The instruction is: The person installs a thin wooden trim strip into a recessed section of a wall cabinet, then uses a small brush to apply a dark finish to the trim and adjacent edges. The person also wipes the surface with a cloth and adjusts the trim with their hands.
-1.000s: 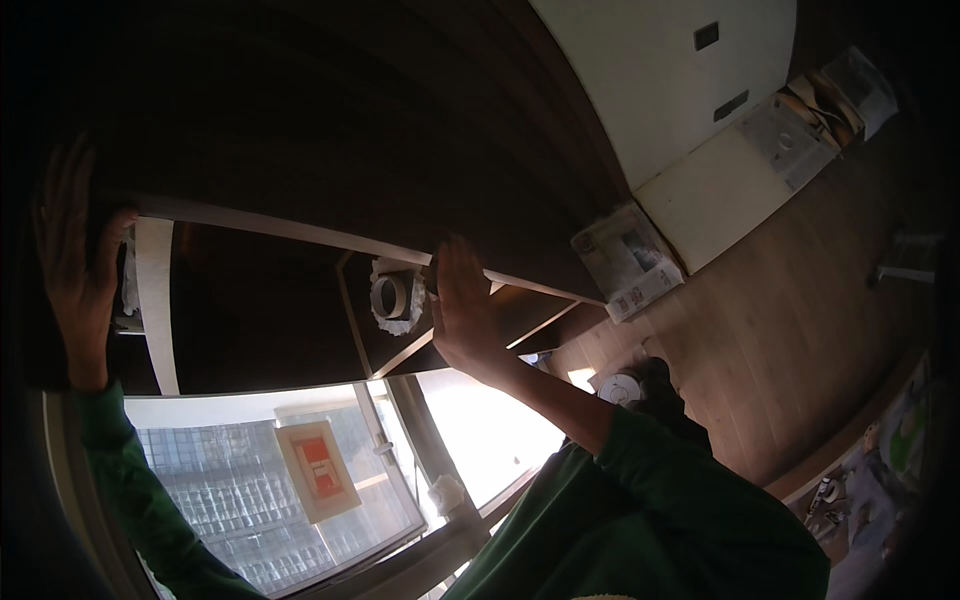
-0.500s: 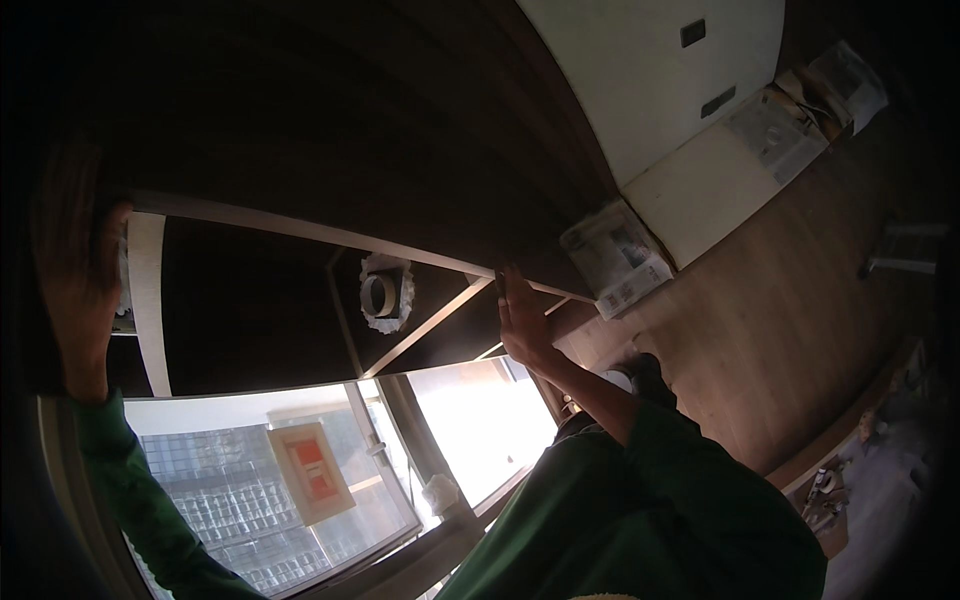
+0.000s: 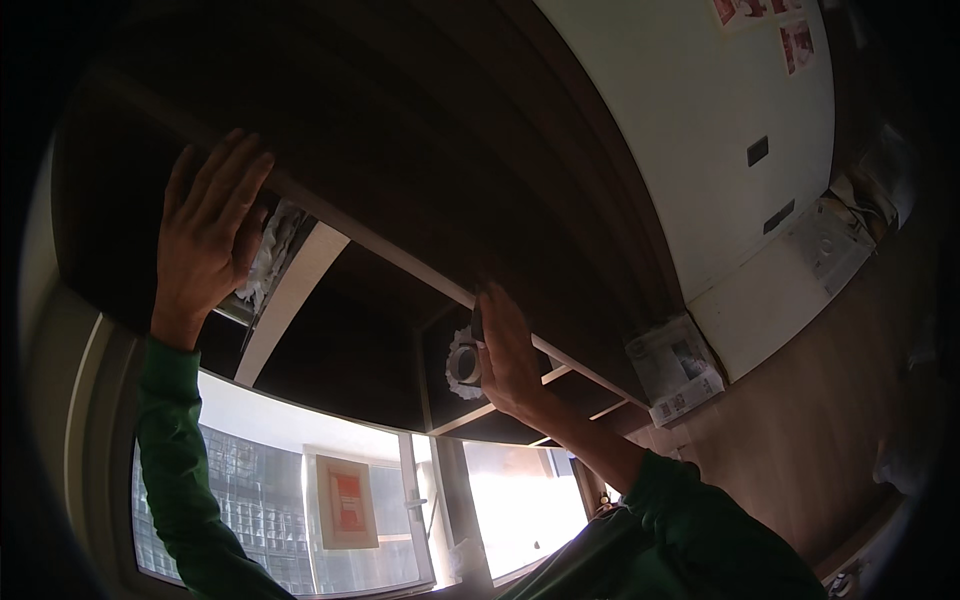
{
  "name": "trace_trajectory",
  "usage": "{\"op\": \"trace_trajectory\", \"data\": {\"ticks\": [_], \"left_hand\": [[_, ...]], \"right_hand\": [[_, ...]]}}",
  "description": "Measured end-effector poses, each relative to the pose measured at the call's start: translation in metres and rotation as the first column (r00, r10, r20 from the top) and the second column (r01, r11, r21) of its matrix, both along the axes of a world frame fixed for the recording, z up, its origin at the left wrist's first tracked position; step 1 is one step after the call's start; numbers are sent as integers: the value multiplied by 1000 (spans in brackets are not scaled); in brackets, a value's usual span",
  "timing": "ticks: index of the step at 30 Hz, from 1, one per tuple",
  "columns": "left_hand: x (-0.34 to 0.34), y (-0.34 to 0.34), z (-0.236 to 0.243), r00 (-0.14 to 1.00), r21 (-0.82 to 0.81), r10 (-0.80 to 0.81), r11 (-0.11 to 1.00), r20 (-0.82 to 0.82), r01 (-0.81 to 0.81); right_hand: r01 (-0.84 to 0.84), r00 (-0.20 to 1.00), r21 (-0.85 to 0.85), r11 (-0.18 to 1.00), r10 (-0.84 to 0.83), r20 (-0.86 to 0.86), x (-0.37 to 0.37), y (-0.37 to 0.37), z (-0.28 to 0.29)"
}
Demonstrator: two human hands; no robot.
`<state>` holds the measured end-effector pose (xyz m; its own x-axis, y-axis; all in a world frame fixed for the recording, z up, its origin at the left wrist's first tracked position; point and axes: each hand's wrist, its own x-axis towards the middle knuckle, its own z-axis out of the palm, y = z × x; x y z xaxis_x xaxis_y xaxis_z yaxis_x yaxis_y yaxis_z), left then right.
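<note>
Left hand (image 3: pixel 212 225) lies across the pale edge strip (image 3: pixel 400 257) of the dark panel (image 3: pixel 430 150), fingers stretched out and slightly parted, and over on the other side I've got the right hand (image 3: pixel 512 355) against the same strip, fingers close together; a dark sliver (image 3: pixel 476 322) shows beside it, and whether it pinches that I cannot tell. So the panel fills the upper middle of my head view, dark compartments (image 3: pixel 360 315) just below its edge, a pale ring (image 3: pixel 463 363) in one of them. Judging by its breadth, this panel looks heavy and stiff, hardly fragile, its face likely smooth enough to slip under a palm, so I'd take hold along the edge strip, hands well apart. Long axis, as I read it: along that strip, slanting from upper left to lower right, the lower end pointing at the pale box (image 3: pixel 675 370)
</note>
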<state>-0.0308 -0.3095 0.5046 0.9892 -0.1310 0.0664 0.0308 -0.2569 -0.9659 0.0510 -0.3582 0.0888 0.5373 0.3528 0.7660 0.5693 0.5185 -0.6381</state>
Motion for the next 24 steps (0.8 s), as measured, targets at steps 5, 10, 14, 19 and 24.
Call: {"op": "trace_trajectory", "data": {"ticks": [5, 10, 14, 19, 24], "left_hand": [[-10, 12, 82, 982, 247, -24, 969, 185, -23], [9, 22, 104, 947, 262, -89, 965, 308, 6], [14, 33, 93, 924, 219, -145, 973, 355, 68], [5, 36, 89, 921, 205, -107, 978, 375, 30], [8, 35, 86, 911, 163, -96, 986, 401, 32]], "right_hand": [[45, 999, 3, 999, -45, 27, -11, 13, 79], [37, 986, 233, 972, -73, 149, 18, 37, 256], [31, 982, 230, 973, -73, 175, 18, 32, 253], [57, 983, 85, 995, -71, 168, 0, 25, 152], [13, 977, 266, 964, -69, 203, 18, 43, 290]]}}
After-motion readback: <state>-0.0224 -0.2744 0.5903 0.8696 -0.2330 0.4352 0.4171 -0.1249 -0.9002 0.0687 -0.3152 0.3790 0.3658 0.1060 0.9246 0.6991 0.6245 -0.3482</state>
